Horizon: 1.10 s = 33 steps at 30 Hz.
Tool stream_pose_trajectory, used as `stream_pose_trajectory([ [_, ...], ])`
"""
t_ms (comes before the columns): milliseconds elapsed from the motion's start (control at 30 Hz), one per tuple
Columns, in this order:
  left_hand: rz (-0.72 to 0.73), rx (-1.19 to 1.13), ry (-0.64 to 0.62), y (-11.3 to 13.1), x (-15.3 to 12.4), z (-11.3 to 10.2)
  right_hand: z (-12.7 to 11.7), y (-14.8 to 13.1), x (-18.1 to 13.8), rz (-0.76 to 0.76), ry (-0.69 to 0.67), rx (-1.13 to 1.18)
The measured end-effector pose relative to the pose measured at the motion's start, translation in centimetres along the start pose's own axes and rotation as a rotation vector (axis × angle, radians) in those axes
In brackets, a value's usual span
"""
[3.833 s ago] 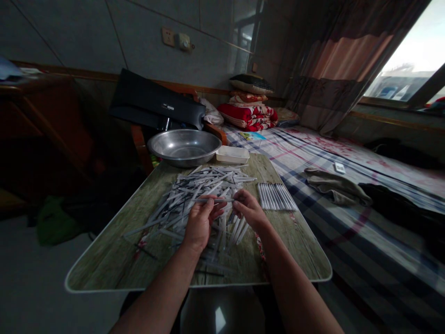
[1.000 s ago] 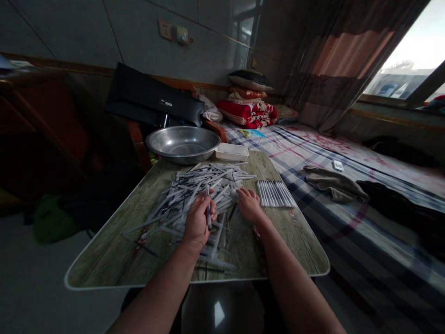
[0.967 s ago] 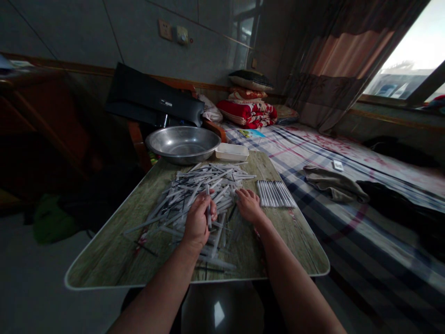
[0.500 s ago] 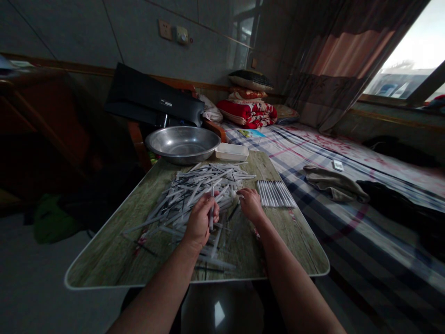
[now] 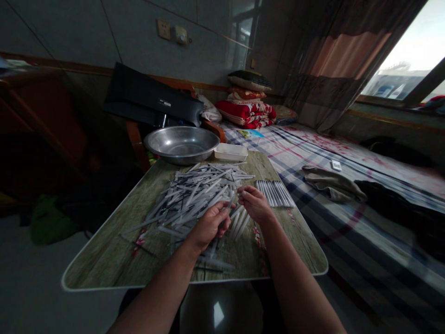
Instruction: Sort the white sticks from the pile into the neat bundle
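Observation:
My left hand (image 5: 211, 225) is closed around a slender pen-like stick (image 5: 230, 202), which tilts up and to the right. Just beside its upper end, my right hand (image 5: 255, 204) has its fingers pinched together; whatever is between them is too small to make out. A loose pile of white and dark pen-like sticks (image 5: 198, 190) spreads over the table beyond and left of my hands. Below my right hand lie a few whitish sticks (image 5: 239, 223), smeared in the picture. To its right, a neat row of white sticks with dark tips (image 5: 275, 193) lies side by side.
The wood-patterned table (image 5: 104, 250) has a pale rim. At its far end are a wide metal basin (image 5: 182, 146) and a white plastic tray (image 5: 231, 152). A bed with a checked sheet (image 5: 295, 153) adjoins on the right. Behind the basin leans a black monitor (image 5: 153, 99).
My left hand has moved right and lower, and its stick has swung from upright to tilted right. My right hand has shifted slightly, its fingertips now close to the stick's end.

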<state>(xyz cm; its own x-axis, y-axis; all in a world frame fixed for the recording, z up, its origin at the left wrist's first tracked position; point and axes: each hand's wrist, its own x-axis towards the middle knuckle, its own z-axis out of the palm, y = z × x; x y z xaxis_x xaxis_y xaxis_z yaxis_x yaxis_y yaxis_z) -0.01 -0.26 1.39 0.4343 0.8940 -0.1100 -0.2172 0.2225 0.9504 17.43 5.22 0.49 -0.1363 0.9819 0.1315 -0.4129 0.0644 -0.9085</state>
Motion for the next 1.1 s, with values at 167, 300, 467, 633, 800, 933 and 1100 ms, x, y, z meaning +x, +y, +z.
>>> stream_pose_trajectory([
  [167,-0.01,-0.007,-0.025,-0.1,0.0,0.1,0.5,-0.2,-0.3,0.016,-0.068,0.014],
  [300,-0.026,-0.006,-0.044,-0.3,0.0,0.0,0.9,-0.4,-0.4,0.033,-0.105,0.03],
  [467,-0.033,0.008,-0.029,-0.3,0.0,0.2,1.3,-0.2,-0.7,0.066,-0.145,-0.009],
  [633,0.032,0.008,0.035,-0.3,0.1,0.5,1.8,0.1,-0.7,-0.023,-0.09,-0.216],
  [800,0.194,0.12,0.139,-0.9,0.6,0.2,2.7,0.0,-0.8,-0.096,-0.079,-0.322],
  [933,0.306,0.27,0.207,-0.3,0.3,0.2,2.8,-0.7,-1.1,-0.105,-0.121,-0.392],
  [1100,0.348,0.448,0.168,0.0,0.2,0.4,1.8,-1.9,-1.4,-0.109,-0.216,-0.523],
])
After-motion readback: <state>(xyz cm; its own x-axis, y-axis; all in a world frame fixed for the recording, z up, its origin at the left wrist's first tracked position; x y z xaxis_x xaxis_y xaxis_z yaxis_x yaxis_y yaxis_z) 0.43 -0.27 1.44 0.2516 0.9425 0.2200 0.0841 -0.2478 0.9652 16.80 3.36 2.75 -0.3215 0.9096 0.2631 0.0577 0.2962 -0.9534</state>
